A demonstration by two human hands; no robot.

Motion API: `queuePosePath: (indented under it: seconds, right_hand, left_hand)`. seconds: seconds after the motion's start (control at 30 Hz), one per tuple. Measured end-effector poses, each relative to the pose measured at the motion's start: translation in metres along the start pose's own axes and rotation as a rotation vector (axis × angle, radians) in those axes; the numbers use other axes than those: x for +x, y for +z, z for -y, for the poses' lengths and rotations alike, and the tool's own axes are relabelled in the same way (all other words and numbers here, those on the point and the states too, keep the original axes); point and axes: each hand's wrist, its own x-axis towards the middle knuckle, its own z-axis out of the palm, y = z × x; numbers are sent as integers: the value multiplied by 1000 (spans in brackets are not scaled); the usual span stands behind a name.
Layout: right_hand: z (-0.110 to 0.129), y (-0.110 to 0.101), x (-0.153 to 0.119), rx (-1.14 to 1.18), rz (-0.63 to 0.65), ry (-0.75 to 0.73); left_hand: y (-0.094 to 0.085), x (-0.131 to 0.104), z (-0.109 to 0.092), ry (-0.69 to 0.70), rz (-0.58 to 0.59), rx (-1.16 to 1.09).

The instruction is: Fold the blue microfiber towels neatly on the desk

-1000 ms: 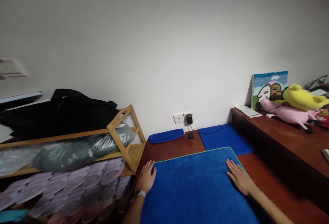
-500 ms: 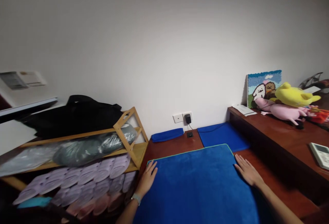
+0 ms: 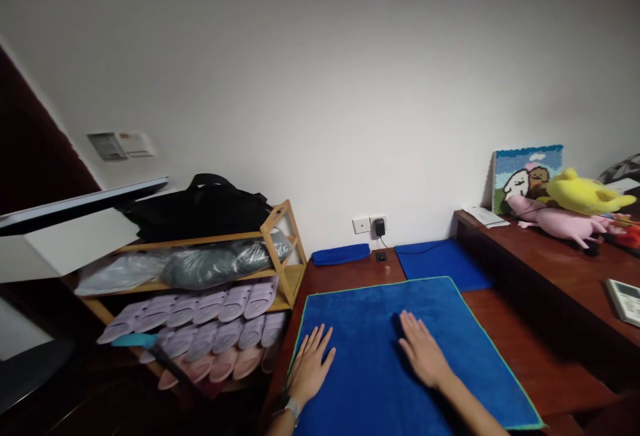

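Note:
A blue cloth (image 3: 370,336) with a green edge lies spread on the reddish-brown desk (image 3: 530,336). My left hand (image 3: 311,361) rests near the cloth's left edge, palm down with fingers spread. Over the middle of the cloth is my right hand (image 3: 421,348), flat and open; whether it touches the fabric I cannot tell. Neither hand grips anything. Behind the cloth lie a folded blue cloth (image 3: 341,254) and another flat blue cloth (image 3: 440,264). The near part of the spread cloth runs out of view.
On the left, a wooden rack (image 3: 290,283) carries a black bag (image 3: 200,206), plastic-wrapped bundles and several slippers (image 3: 235,303). A black plug (image 3: 380,226) sits in the wall socket. To the right, a raised ledge (image 3: 555,249) holds plush toys (image 3: 565,216), a picture and a calculator (image 3: 626,299).
My right hand has moved left from the cloth's right edge to its middle. My left hand has come nearer along the left side. The view has turned slightly left.

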Motion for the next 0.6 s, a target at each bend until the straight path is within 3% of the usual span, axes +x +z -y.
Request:
queuePosePath:
  seconds: [0.1, 0.17, 0.23, 0.47, 0.53, 0.6]
  right_hand:
    - [42, 16, -1, 11, 92, -105]
    - [36, 13, -5, -14, 116, -78]
    - [8, 1, -14, -46, 127, -5]
    - [-148, -73, -79, -132, 62, 389]
    - [-169, -87, -93, -145, 38, 447]
    - [-166, -92, -99, -163, -8, 460]
  left_hand:
    - [0, 1, -1, -3, -2, 11]
    - [-1, 1, -2, -2, 5, 13]
    - [-3, 1, -3, 2, 16, 13]
    - [-3, 2, -5, 1, 19, -6]
    - [-1, 3, -4, 0, 10, -7]
    - [0, 3, -4, -3, 2, -1]
